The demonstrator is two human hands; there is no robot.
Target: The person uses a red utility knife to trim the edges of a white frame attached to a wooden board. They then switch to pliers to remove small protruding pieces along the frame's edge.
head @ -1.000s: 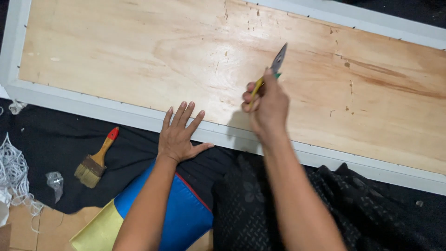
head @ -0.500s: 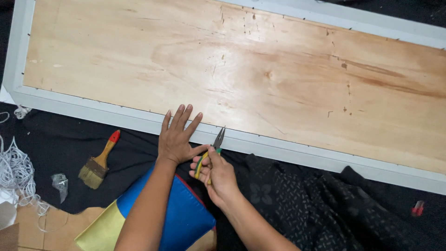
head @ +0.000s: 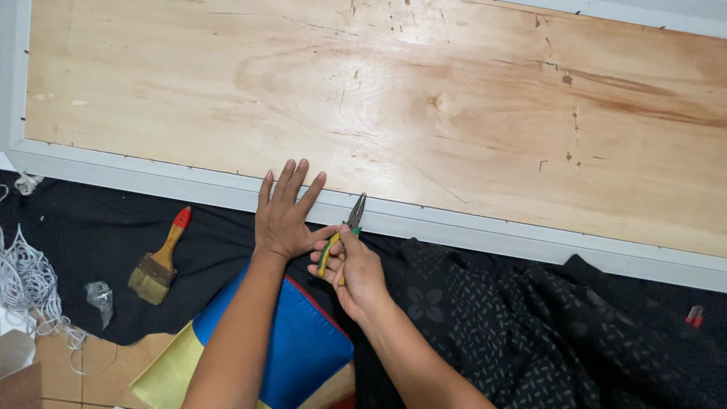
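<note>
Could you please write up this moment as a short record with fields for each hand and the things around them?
Left hand: flat, fingers spread on the white frame.
Right hand: holds pliers, tips at the frame edge.
Panel: plywood board set in the frame.
Nearby: paintbrush with red-tipped handle on black cloth; blue and yellow fabric.

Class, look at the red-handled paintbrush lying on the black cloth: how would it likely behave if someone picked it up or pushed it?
The red-handled paintbrush looks small with a thin handle, so probably light. Its flat shape suggests it would slide rather than roll. The black cloth underneath may drag and bunch when it is pushed.
</note>
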